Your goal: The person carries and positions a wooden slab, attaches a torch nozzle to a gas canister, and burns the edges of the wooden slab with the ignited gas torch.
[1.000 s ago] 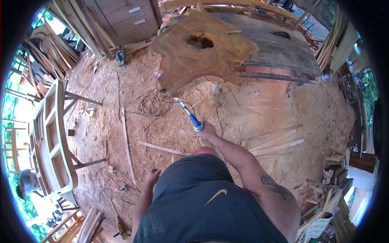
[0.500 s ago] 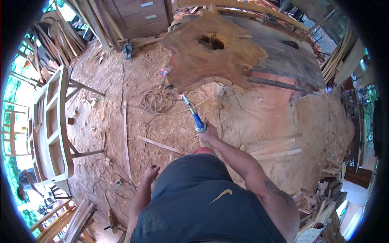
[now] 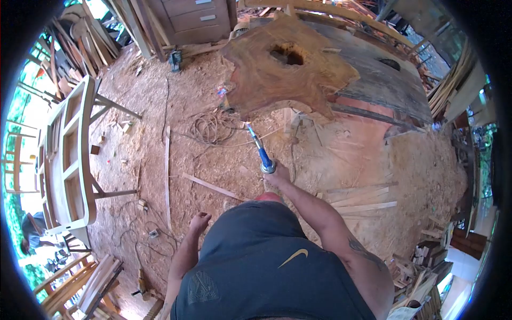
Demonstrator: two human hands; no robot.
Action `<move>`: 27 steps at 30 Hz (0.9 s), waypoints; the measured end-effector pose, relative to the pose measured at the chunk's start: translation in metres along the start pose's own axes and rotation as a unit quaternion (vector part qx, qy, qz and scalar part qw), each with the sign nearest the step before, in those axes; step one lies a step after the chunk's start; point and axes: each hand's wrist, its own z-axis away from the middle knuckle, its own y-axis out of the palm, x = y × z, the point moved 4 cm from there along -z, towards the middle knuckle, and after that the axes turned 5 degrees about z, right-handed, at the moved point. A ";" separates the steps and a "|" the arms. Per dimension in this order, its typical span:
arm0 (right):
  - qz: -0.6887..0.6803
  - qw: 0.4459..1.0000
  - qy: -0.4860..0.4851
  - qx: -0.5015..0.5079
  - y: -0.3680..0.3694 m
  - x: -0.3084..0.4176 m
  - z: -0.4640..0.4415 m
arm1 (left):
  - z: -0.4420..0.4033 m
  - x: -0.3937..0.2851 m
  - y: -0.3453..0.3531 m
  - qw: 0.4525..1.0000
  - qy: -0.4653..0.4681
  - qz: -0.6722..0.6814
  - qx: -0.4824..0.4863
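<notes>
- Step in hand, as I judge it: the right hand (image 3: 277, 175) carries a torch (image 3: 263, 154) out ahead of the body, its fingers wrapped round the lower end.
- The torch's tip glows, apparently lit, and points toward the near corner of the slab (image 3: 282, 88); the depth between them is hard to tell.
- The left hand (image 3: 199, 222) hangs beside the body, fingers loosely curled, not closed, with nothing visible in them.
- A move toward the slab calls for a steady grip and a flame kept off the cord (image 3: 210, 132), coiled on the floor (image 3: 144, 101) near the tip.
- Underfoot hazards: shavings litter the floor, likely quick to catch; a strip (image 3: 210, 185) lies ahead of the left hand.
- A wooden frame (image 3: 88, 154) stands well apart at left, and a board (image 3: 373, 69) adjoins the slab.
</notes>
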 end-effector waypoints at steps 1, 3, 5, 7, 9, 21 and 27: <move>0.005 1.000 0.007 0.002 0.003 -0.003 -0.002 | 0.002 0.000 0.000 1.000 -0.004 -0.001 -0.002; 0.019 1.000 0.014 0.011 0.003 -0.003 -0.004 | 0.000 0.005 0.001 1.000 -0.004 -0.010 -0.010; 0.039 0.999 0.015 0.024 0.004 -0.004 -0.006 | -0.002 0.010 0.002 1.000 -0.005 -0.017 -0.013; 0.034 0.999 0.004 0.021 0.004 -0.006 -0.005 | -0.004 0.016 0.003 1.000 -0.008 -0.021 -0.010; 0.028 0.999 0.000 0.023 0.005 -0.006 -0.005 | -0.002 0.017 0.002 1.000 -0.012 -0.023 -0.009; 0.044 0.999 0.005 0.020 0.006 -0.006 -0.007 | 0.002 0.006 0.002 0.999 -0.026 -0.034 -0.010; 0.029 0.999 0.003 0.017 0.004 -0.002 -0.006 | -0.006 0.012 0.005 0.999 -0.023 -0.035 0.002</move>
